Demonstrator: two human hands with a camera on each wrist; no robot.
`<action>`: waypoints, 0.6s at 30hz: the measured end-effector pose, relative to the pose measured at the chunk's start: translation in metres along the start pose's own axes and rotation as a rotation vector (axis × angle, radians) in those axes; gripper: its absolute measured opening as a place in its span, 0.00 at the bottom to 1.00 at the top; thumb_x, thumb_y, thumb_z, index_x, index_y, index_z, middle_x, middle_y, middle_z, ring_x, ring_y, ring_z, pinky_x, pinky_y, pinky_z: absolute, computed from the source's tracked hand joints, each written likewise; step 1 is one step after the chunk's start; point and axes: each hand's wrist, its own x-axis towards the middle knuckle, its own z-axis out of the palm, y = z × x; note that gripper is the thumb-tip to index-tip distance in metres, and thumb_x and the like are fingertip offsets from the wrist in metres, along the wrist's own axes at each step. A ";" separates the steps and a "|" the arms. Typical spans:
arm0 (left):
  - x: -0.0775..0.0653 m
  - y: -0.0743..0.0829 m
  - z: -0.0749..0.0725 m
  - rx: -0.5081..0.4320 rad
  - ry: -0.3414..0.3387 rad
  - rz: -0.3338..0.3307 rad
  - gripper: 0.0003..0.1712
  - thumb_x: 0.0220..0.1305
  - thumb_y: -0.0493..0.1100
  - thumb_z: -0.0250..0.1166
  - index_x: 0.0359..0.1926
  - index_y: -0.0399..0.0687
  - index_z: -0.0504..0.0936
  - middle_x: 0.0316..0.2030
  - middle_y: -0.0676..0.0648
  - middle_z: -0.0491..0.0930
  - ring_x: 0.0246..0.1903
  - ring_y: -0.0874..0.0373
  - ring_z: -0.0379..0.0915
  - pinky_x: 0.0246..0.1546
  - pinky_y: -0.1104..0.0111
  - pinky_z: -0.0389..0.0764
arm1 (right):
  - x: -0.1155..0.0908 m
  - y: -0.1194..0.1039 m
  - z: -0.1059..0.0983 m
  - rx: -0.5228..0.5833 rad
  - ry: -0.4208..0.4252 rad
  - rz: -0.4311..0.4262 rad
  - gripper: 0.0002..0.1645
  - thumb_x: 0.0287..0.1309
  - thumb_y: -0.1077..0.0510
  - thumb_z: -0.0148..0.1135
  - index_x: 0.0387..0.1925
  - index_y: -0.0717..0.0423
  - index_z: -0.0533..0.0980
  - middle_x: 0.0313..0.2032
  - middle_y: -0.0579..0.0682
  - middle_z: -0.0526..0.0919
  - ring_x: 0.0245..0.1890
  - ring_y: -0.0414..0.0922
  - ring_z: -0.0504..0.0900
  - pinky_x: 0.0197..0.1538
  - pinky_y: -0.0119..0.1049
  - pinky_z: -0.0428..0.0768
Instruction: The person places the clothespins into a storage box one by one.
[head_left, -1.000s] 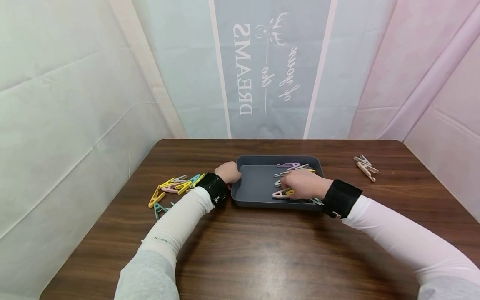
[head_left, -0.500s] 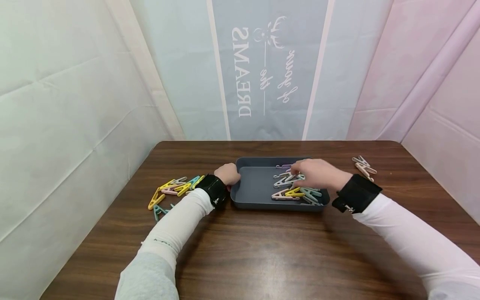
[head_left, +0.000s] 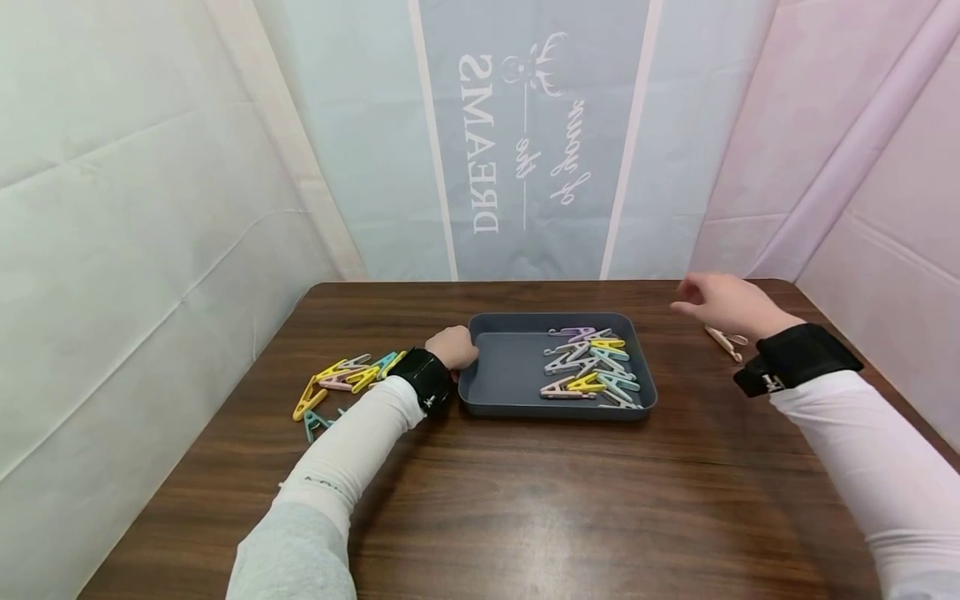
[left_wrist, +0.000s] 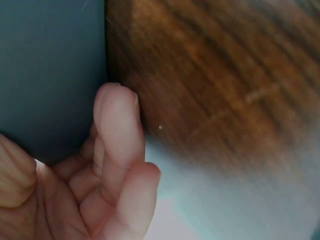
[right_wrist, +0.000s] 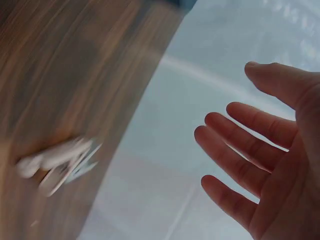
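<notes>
My left hand [head_left: 452,347] grips the left end wall of a shallow dark grey tray [head_left: 498,410], and in the left wrist view its curled fingers [left_wrist: 120,125] lie against the tray's wall [left_wrist: 50,65]. Several clothespins [head_left: 590,364] in purple, grey, yellow, teal and pale pink fill the tray's right half. My right hand [head_left: 726,302] is raised above the table's back right, holding nothing. Its fingers [right_wrist: 235,165] are spread and relaxed in the right wrist view. Close by lie a beige clothespin [head_left: 724,342] and, partly hidden behind the hand, a pale grey one [right_wrist: 82,167].
Left of the tray, a loose pile of clothespins [head_left: 341,379] in yellow, pink, teal and grey lies on the dark wooden table [head_left: 540,500], partly behind my left forearm. Fabric sheets [head_left: 540,250] hang along the table's back and sides.
My right hand has left the clothespins in the tray, rising and moving right toward the two at the table's right. A pale clothespin it touched lies in the tray. My left hand stays on the tray.
</notes>
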 end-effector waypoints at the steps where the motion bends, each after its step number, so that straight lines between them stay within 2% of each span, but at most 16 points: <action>1: 0.000 0.000 0.000 0.002 0.001 -0.002 0.17 0.70 0.41 0.51 0.25 0.40 0.77 0.16 0.44 0.79 0.11 0.57 0.77 0.14 0.68 0.76 | -0.002 0.009 -0.001 0.000 -0.008 0.019 0.23 0.65 0.50 0.60 0.47 0.68 0.74 0.41 0.64 0.81 0.42 0.61 0.79 0.43 0.58 0.74; 8: 0.000 0.001 0.000 0.017 0.013 -0.007 0.17 0.70 0.41 0.51 0.24 0.40 0.77 0.15 0.44 0.79 0.10 0.57 0.76 0.14 0.68 0.76 | -0.018 0.058 0.000 -0.020 -0.060 0.123 0.30 0.67 0.46 0.56 0.50 0.73 0.71 0.43 0.70 0.79 0.42 0.65 0.78 0.41 0.58 0.75; 14: 0.002 -0.001 0.002 0.000 0.017 0.005 0.17 0.70 0.41 0.51 0.25 0.40 0.77 0.16 0.44 0.79 0.11 0.56 0.77 0.14 0.67 0.77 | -0.024 0.079 0.010 -0.052 -0.143 0.213 0.28 0.61 0.46 0.60 0.40 0.72 0.74 0.33 0.64 0.80 0.33 0.58 0.79 0.32 0.53 0.76; 18: 0.004 -0.003 0.003 -0.005 0.014 0.012 0.17 0.70 0.41 0.51 0.25 0.40 0.78 0.16 0.44 0.79 0.11 0.56 0.77 0.14 0.67 0.77 | -0.027 0.084 0.017 -0.022 -0.242 0.278 0.29 0.59 0.42 0.61 0.31 0.69 0.73 0.28 0.60 0.77 0.28 0.54 0.75 0.30 0.49 0.74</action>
